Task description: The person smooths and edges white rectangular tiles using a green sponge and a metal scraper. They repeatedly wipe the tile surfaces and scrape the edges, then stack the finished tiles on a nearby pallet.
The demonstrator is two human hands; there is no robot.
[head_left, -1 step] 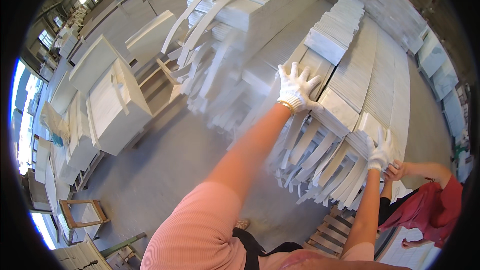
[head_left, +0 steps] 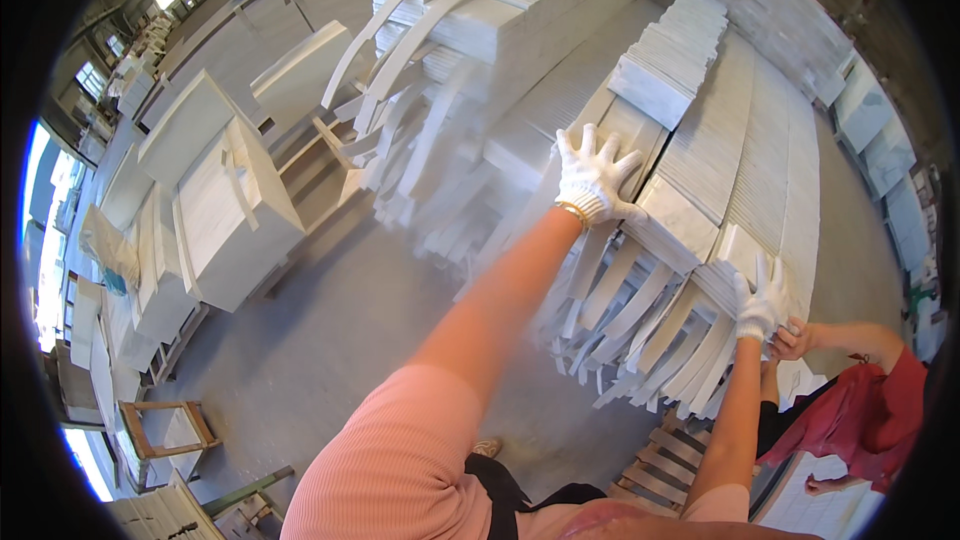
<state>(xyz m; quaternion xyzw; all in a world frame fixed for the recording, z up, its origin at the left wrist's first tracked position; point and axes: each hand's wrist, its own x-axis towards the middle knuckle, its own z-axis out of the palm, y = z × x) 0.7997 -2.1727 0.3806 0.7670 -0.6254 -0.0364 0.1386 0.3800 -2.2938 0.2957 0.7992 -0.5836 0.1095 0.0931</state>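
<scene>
My left hand (head_left: 597,180), in a white knit glove, lies with fingers spread on top of the near end of a row of pale stone slabs (head_left: 678,215). My right hand (head_left: 763,302), gloved the same way, rests with fingers stretched out against the near end of the adjoining row of thin slabs (head_left: 733,248). Both hands press on the stone without gripping a piece. White strips (head_left: 650,305) hang below the row ends. Another person's bare hand (head_left: 790,340) is close beside my right wrist; whether it touches the glove or the stone cannot be made out.
A block of light slabs (head_left: 645,90) sits atop the row ahead of my left hand. Left of it stands a taller slab stack (head_left: 520,15) with hanging strips. Across the floor are wrapped slab blocks (head_left: 235,215) and a wooden frame (head_left: 165,430). A wooden pallet (head_left: 660,465) lies below.
</scene>
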